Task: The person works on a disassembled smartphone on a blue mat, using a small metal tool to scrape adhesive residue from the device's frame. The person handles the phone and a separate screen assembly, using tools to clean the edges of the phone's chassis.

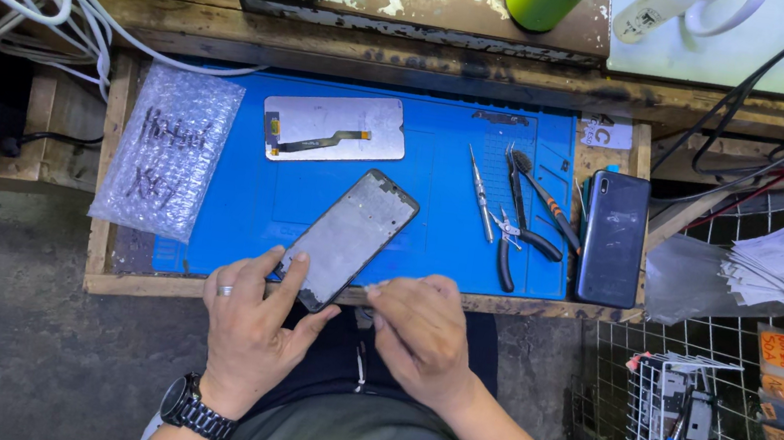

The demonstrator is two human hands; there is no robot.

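L hand [250, 317] grips phone frame [349, 237] at bottom edge, R hand [418, 329] pinches its corner. Frame overhangs mat [432, 225] edge; slip = drop, prob.

Head view, steeply down, near workbench [383, 58]

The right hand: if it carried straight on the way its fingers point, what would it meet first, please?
The right hand points left, so it would likely meet the phone frame's lower end first, then the left hand.
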